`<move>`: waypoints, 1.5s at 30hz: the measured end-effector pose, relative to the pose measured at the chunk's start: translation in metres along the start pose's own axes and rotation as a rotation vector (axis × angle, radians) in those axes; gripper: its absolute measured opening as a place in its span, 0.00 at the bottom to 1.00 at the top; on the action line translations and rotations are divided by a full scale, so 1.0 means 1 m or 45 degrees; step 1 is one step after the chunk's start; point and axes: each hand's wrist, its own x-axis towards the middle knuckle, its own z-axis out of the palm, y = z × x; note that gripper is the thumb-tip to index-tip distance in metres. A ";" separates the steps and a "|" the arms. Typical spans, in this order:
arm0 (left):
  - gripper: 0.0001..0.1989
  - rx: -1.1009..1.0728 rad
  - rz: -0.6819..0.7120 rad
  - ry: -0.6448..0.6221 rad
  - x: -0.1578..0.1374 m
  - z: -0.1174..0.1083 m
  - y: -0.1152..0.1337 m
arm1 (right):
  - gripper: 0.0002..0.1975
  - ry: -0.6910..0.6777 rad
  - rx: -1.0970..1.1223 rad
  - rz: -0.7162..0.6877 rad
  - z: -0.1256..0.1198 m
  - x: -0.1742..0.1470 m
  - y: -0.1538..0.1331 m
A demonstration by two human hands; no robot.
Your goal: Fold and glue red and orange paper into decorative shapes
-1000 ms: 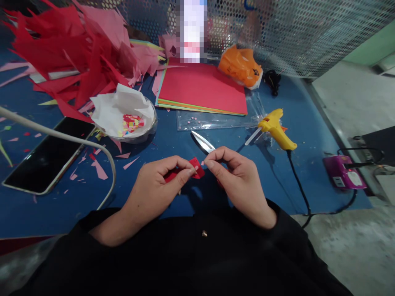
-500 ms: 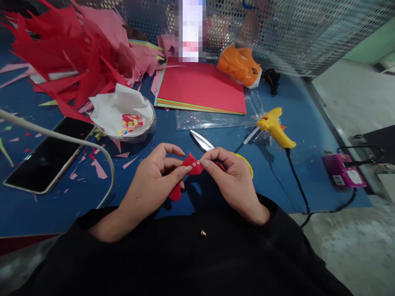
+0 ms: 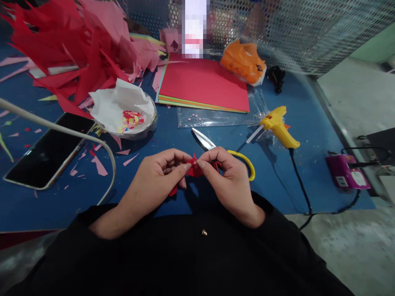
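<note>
Together, fingers [image 3: 180,174] pinch folded red paper [image 3: 195,171] (sharp-tipped).

Readable text: none | orange bag [image 3: 242,59]: dark marks, illegible | purple box [image 3: 336,165]: pale patch, illegible

Craft workspace, blue table [image 3: 317,168] bore a paper stack [image 3: 205,84], paper scraps [image 3: 80,53] lay left of it, glue gun [image 3: 279,127] right.

Blue tabletop [image 3: 308,135] carries a red-topped paper stack [image 3: 197,82]. Left of the stack: clear bowl [image 3: 145,133], phone [image 3: 47,152], loose scraps [image 3: 100,166]. Right of it: purple socket block [image 3: 345,170]; nearer side: scissors [image 3: 203,138].
</note>
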 end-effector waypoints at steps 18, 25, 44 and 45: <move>0.09 -0.005 0.012 0.017 -0.002 0.002 0.002 | 0.06 0.069 -0.147 -0.115 0.005 -0.002 0.002; 0.08 -0.007 0.009 0.036 -0.001 0.003 0.002 | 0.07 0.092 -0.249 -0.206 0.004 -0.003 0.001; 0.10 -0.060 0.044 0.048 -0.003 0.001 0.002 | 0.28 -0.009 -0.812 -0.904 -0.021 -0.022 0.010; 0.10 -0.061 0.053 0.044 -0.003 0.000 0.001 | 0.28 0.000 -0.844 -0.940 -0.020 -0.023 0.011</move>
